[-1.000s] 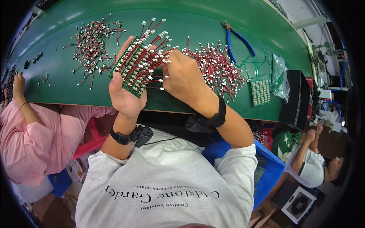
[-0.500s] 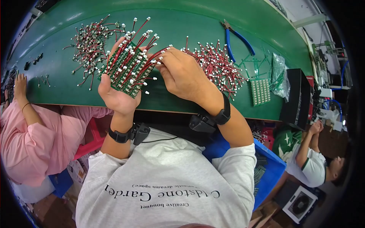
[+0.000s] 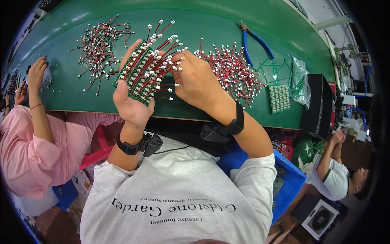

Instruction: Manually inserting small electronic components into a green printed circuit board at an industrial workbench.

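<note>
Circuit board panel (image 3: 140, 75) is resting in the left hand (image 3: 132, 106), which is grasping it above the green table (image 3: 195, 24). Many red wires (image 3: 164, 43) are sticking out from it. Right hand (image 3: 197, 79) is holding its fingers curled beside the wire ends; whether it is pinching one, I cannot tell. Blue-handled cutters (image 3: 246, 49) are lying nearby.

Bright, even light covers the green counter (image 3: 195, 24), with pale glare at its far left and dark shadow underneath. Fisheye distortion curves straight edges; the frame's corners fall to black.
</note>
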The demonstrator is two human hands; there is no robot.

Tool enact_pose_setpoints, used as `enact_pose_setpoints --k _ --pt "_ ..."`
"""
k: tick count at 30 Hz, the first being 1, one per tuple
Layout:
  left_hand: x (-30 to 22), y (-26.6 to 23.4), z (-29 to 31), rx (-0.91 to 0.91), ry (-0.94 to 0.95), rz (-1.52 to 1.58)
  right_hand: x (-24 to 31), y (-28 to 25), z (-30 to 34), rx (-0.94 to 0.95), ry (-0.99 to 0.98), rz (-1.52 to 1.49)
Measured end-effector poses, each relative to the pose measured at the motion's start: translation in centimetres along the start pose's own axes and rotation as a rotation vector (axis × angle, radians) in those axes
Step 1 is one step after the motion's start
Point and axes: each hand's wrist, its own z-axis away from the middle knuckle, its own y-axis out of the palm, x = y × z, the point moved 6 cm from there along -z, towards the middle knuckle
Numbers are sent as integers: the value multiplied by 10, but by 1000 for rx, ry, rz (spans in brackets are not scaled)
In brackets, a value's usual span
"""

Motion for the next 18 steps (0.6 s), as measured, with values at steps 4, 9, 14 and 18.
enact_pose_setpoints --k 4,9,14,18 --pt "2 0 -1 -26 4 -36 1 2 1 -34 20 33" --pt "3 -5 -3 -21 91 204 -4 -3 -2 -99 -16 10" --pt "-1 -43 -9 -175 29 262 -21 -33 -11 -258 64 -12" --pt "0 -50 -13 -211 -80 233 -41 -34 -8 -48 116 36"
